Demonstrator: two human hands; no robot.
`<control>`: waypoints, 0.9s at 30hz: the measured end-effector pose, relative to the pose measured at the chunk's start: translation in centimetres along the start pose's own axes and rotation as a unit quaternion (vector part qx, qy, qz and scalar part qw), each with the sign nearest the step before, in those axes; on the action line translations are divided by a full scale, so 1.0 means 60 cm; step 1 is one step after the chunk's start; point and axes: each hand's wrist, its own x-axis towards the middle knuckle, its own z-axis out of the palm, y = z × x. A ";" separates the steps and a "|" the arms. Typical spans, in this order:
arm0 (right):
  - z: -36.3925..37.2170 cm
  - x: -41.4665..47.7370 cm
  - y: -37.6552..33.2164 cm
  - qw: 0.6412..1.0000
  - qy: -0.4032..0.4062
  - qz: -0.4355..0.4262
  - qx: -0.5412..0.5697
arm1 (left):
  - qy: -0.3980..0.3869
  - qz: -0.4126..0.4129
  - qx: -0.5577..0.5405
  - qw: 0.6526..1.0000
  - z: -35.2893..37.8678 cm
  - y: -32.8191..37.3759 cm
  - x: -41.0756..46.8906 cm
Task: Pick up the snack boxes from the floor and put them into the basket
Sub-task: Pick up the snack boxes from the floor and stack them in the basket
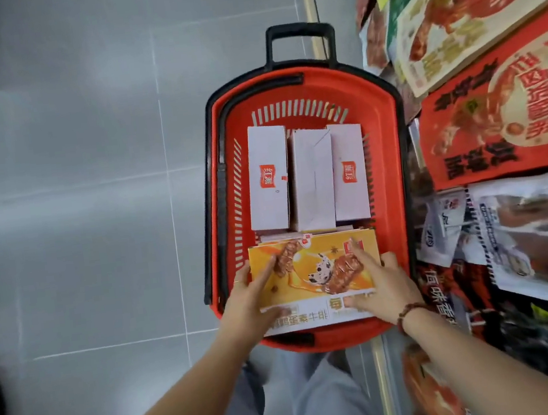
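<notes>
A red shopping basket [382, 118] with a black pull handle stands on the grey floor. Three white snack boxes [268, 177] stand side by side in its far half. A yellow snack box [310, 265] with a spotted dog picture lies flat in the near half, on top of other boxes. My left hand [253, 299] grips its left edge, thumb on the white front strip. My right hand [378, 280] holds its right edge, fingers spread over the top face.
Shelves of red and white snack packets [495, 111] line the right side, close to the basket. Grey floor tiles [91, 195] stretch to the left. My legs in light trousers [307, 403] are just below the basket.
</notes>
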 end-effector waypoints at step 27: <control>0.000 -0.495 -0.223 0.788 0.524 -0.002 0.323 | -0.070 0.544 0.197 0.813 -0.282 0.222 -0.275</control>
